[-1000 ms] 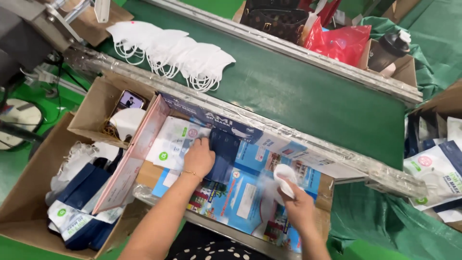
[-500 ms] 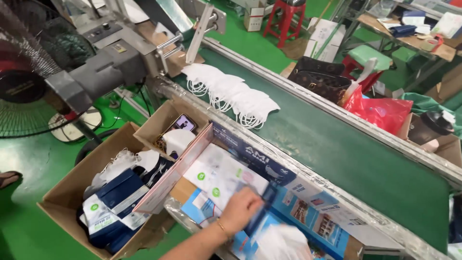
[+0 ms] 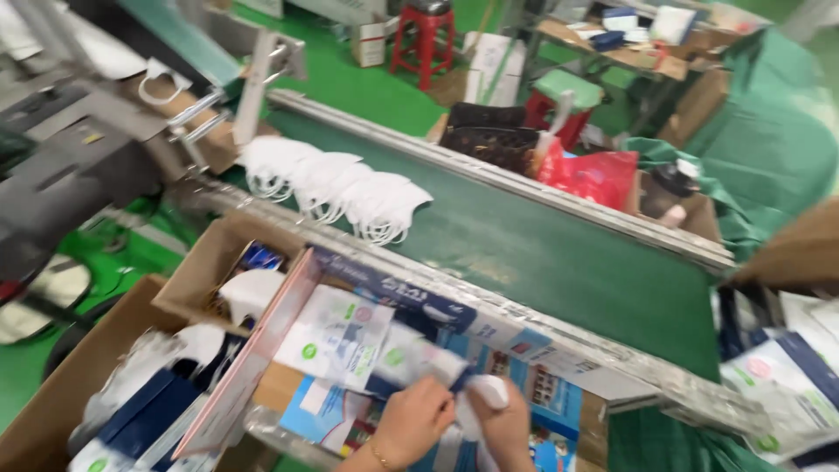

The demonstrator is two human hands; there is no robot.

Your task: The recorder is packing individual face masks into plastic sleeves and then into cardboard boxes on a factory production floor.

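White pouches with green round marks [image 3: 336, 336] lie flat in an open printed carton [image 3: 384, 293], whose dark blue flap stands up along the near rail of a green conveyor belt [image 3: 559, 253]. More printed blue boxes [image 3: 559, 406] fill the right part of that carton. To the left, a brown cardboard box [image 3: 52, 398] holds a pile of navy and white pouches [image 3: 144, 398], and a smaller brown box [image 3: 214, 258] behind it holds a white mask and a small blue pack. On the belt, a fanned row of white face masks [image 3: 341, 192] lies near a grey machine [image 3: 79, 166]. A red plastic bag [image 3: 594, 175] sits beyond the far rail, and another heap of white and navy pouches [image 3: 786, 385] shows at the right edge. At the bottom, the left hand [image 3: 415, 419] and right hand [image 3: 507, 419] meet over the carton; their fingers curl closed around a folded white mask [image 3: 481, 398] held between them, just above the blue boxes, though blur hides the exact grip.
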